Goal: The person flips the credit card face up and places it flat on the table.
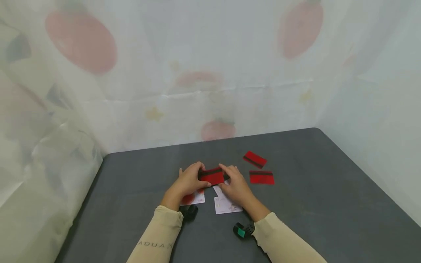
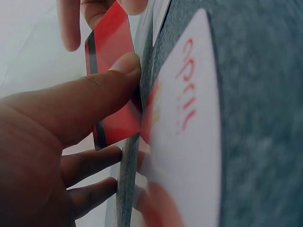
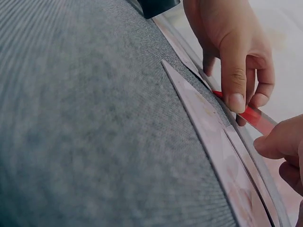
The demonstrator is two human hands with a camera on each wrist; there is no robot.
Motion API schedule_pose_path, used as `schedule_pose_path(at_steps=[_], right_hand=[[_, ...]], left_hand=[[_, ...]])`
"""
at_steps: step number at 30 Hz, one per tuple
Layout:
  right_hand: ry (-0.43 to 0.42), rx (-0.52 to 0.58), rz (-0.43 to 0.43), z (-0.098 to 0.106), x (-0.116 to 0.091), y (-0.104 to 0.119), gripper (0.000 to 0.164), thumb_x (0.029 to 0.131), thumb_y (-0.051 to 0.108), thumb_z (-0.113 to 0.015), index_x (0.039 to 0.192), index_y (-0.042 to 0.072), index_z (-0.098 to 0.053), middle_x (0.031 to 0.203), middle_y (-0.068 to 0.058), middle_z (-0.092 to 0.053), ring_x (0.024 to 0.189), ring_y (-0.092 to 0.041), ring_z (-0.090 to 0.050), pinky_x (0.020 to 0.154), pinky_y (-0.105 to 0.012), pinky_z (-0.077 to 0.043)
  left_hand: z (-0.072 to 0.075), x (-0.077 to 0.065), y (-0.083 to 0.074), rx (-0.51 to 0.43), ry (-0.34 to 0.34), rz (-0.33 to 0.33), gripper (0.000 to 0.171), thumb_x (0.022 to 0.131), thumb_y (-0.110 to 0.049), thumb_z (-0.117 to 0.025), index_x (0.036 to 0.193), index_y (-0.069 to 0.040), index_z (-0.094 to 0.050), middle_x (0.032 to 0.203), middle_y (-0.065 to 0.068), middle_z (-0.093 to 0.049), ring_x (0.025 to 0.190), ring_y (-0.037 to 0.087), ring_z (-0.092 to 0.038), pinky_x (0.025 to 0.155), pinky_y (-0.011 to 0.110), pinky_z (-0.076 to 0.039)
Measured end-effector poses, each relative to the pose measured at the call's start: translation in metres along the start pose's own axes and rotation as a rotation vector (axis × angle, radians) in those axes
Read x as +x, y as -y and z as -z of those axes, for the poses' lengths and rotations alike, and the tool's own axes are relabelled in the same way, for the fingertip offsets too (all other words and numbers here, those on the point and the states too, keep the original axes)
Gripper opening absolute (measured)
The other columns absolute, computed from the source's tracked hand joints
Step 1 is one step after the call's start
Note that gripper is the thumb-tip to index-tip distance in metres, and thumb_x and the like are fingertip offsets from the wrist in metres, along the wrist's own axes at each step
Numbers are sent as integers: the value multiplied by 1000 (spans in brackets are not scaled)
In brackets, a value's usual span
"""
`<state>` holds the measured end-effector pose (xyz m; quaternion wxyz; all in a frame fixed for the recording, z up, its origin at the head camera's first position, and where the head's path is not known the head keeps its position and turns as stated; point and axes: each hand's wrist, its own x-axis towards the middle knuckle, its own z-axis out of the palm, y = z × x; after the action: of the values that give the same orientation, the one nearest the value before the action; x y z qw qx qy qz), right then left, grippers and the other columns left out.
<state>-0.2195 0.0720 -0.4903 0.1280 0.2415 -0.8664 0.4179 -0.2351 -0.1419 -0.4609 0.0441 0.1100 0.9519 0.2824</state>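
A: What surrounds the pair of hands at the dark gray table (image 1: 131,197)?

B: A pale sheet printed with strawberries (image 1: 184,40) hangs behind the far edge. On the tabletop, a white card lettered "april" (image 1: 198,198) lies partly beneath the left hand (image 1: 189,180), which hides one end of it. The right hand (image 1: 238,188) covers part of two overlapping pale cards, the nearer one (image 1: 227,206) and the farther one (image 1: 217,190).

A: And the count?

B: Three red cards with black stripes, three white or pale ones. The held red card (image 1: 211,176) is raised on a slant between the hands; whether its lower edge touches the table, I cannot tell. To the right, well apart from the pale cards, lie an angled red card (image 1: 254,160) and, just nearer the person, a straighter red card (image 1: 261,177).

A: How are the hands posed?

B: Both forearms, in beige sleeves (image 1: 156,237), reach inward. The left pinches one end, thumb on the red face, two fingers spread clear below. The right grips the opposite end between thumb and forefinger, barely parted. Each wrist wears a black device (image 1: 188,213).
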Motion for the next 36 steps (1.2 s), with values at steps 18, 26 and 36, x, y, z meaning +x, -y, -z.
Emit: schedule_pose_path(at_steps=[18, 26, 36], right_hand=[[-19, -27, -114, -3, -2, -1, 61, 71, 8, -76, 129, 9, -58, 107, -5, -60, 108, -26, -55, 116, -52, -29], [-13, 52, -150, -2, -1, 0, 62, 76, 11, -79, 133, 11, -56, 114, -5, -61, 115, -25, -56, 120, -49, -21], [-42, 73, -206, -2, -3, 0, 61, 76, 7, -77, 133, 14, -55, 107, -1, -63, 99, -20, -55, 84, -40, -46]], left_hand=[[-7, 3, 1, -17, -22, -78, 61, 71, -40, -88, 119, -21, -55, 113, 0, -65, 117, 24, -58, 110, 73, -17], [-6, 4, 3, -23, -38, -103, 64, 73, -35, -88, 127, -21, -56, 122, 0, -64, 118, 24, -58, 109, 73, -19], [-7, 3, -3, -197, -30, -102, 53, 77, -18, -85, 122, -17, -57, 109, 1, -65, 90, 15, -61, 84, 37, -52]])
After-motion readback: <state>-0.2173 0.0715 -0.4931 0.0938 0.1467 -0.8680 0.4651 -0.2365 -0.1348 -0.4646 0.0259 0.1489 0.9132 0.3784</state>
